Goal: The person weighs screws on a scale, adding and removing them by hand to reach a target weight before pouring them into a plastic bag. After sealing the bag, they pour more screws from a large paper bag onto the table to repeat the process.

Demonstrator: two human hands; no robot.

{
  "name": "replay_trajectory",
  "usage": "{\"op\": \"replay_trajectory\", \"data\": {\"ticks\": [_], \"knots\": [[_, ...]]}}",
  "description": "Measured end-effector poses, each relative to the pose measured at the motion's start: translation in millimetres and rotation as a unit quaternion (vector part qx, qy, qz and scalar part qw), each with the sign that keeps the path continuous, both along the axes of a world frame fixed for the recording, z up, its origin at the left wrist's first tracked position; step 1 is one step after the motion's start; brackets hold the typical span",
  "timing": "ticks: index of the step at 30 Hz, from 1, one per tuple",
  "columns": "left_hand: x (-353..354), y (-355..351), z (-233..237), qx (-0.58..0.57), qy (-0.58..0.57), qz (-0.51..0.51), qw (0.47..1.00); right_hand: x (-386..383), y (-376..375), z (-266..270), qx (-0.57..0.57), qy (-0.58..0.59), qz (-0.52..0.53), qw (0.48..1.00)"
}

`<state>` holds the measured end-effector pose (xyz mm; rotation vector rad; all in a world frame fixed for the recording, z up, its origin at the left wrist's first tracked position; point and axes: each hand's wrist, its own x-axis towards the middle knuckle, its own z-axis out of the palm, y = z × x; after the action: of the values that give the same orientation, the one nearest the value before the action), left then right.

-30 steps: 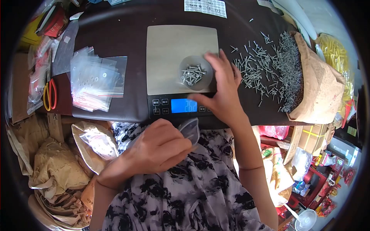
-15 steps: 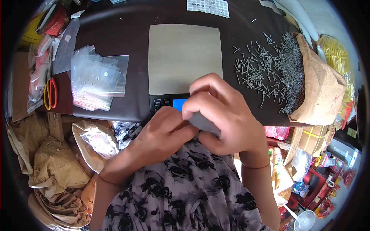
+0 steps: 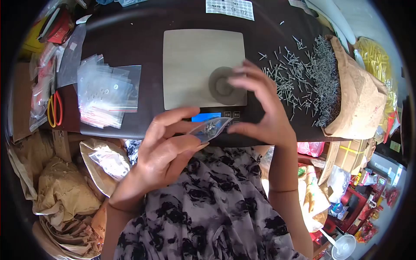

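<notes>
My left hand (image 3: 167, 147) pinches a small clear plastic bag (image 3: 213, 128) in front of the scale's blue display. Some small contents show inside the bag. Over the right side of the scale's plate (image 3: 190, 65), my right hand (image 3: 264, 104) is spread with nothing in its fingers. A round grey cup (image 3: 223, 86), blurred, is on or just above the plate beside my right fingertips. To the right lie loose screws (image 3: 323, 78), spilling from a brown paper bag (image 3: 357, 95). Flat clear zip bags (image 3: 106, 93) lie in a pile on the left.
Scissors with orange and yellow handles (image 3: 55, 110) lie at the table's left edge. A sheet of round stickers (image 3: 229, 8) is at the far edge. Paper sacks (image 3: 65, 186) stand below the table on the left, and cardboard boxes (image 3: 351, 156) on the right.
My hands have moved apart. The grey cup has left my right hand's grip and is now at the scale plate, and my right hand has opened. The clear bag has come into view.
</notes>
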<state>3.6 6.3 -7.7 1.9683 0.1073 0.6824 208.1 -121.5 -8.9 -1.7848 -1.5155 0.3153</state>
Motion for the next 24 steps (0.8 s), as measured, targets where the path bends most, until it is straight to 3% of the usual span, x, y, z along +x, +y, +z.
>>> {"op": "replay_trajectory", "data": {"ticks": [3, 4, 8, 11, 17, 21, 24], "knots": [[0, 1, 1, -0.015, -0.013, -0.045, 0.999, -5, -12, 11, 0.014, 0.018, 0.096, 0.995], [0, 0, 2, -0.010, -0.022, -0.059, 0.998, -16, -12, 15, 0.044, 0.001, 0.055, 0.997], [4, -8, 7, -0.143, 0.002, -0.070, 0.987, -34, -19, 23, 0.070, -0.037, 0.059, 0.995], [4, -12, 6, -0.087, 0.088, -0.053, 0.991, -42, -19, 18, 0.088, -0.055, 0.074, 0.992], [4, -11, 7, -0.071, 0.087, -0.077, 0.991, -47, -16, 14, 0.089, -0.057, 0.110, 0.988], [0, -9, 7, -0.153, 0.117, -0.104, 0.976, -48, -20, 17, 0.095, -0.074, 0.138, 0.983], [-7, 4, 4, -0.237, 0.117, -0.071, 0.962, -42, -25, 19, 0.120, -0.072, 0.090, 0.986]]}}
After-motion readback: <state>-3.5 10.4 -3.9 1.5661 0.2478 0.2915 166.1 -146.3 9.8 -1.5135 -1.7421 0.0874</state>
